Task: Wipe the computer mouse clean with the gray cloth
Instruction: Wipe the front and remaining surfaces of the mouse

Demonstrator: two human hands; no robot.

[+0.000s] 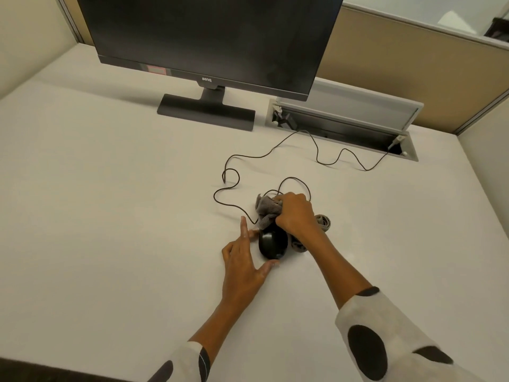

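A black computer mouse [272,244] lies on the white desk [110,216], right of centre. My left hand [242,260] braces it from the left: the thumb touches its near edge, the fingers spread along its far left side. My right hand [296,215] is bunched on the gray cloth [265,209] and presses it against the far end of the mouse. Part of the cloth sticks out on the right under my wrist. The mouse's front end is hidden by cloth and hand.
The mouse's thin black cable [234,172] loops across the desk to an open cable hatch [344,125] at the back right. A black monitor [209,42] on its stand [206,111] is at the back. Beige partitions [413,64] enclose the desk.
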